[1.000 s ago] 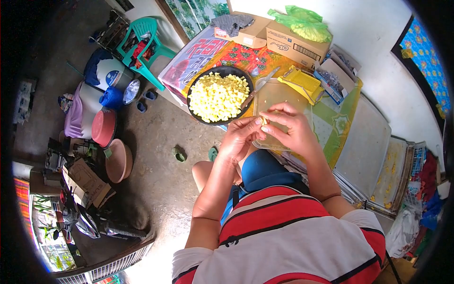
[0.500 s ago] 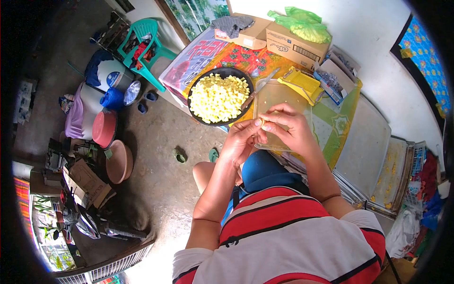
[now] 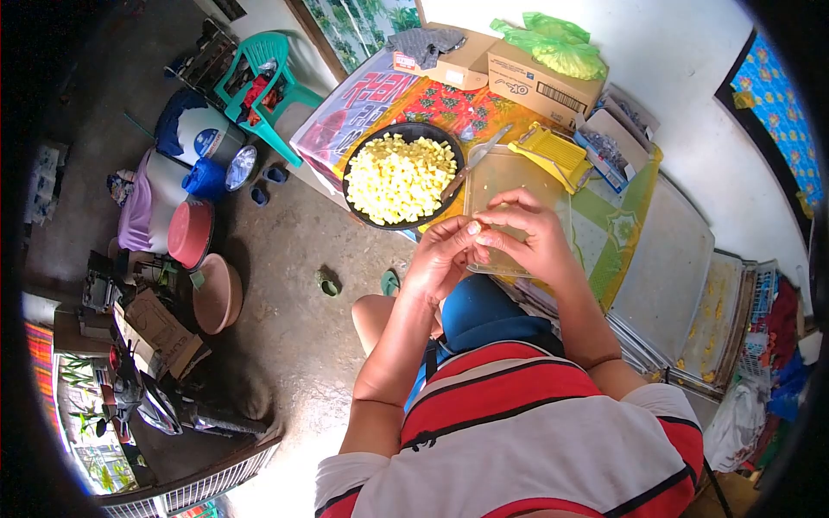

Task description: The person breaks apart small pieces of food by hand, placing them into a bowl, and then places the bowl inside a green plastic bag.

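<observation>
My left hand (image 3: 442,257) and my right hand (image 3: 528,235) meet above the near edge of a clear plastic tray or board (image 3: 509,177). Both pinch a small pale piece (image 3: 477,226), mostly hidden by the fingertips; its kind is not clear. Left of the board sits a round black pan (image 3: 350,192) heaped with small pale-yellow cubes (image 3: 401,180). A knife (image 3: 489,152) lies between pan and board, its handle over the pan's rim and its blade pointing away from me.
Beyond the board are a yellow slotted plastic rack (image 3: 553,154), a small open box (image 3: 609,151) and cardboard boxes (image 3: 540,82) with a green plastic bag (image 3: 553,47). Large flat trays (image 3: 661,255) lie to the right. A green chair (image 3: 259,65) and basins (image 3: 218,293) stand on the left.
My fingers have shifted very slightly around the small piece, with the hands still together in the same place. The pan, knife and board have stayed put.
</observation>
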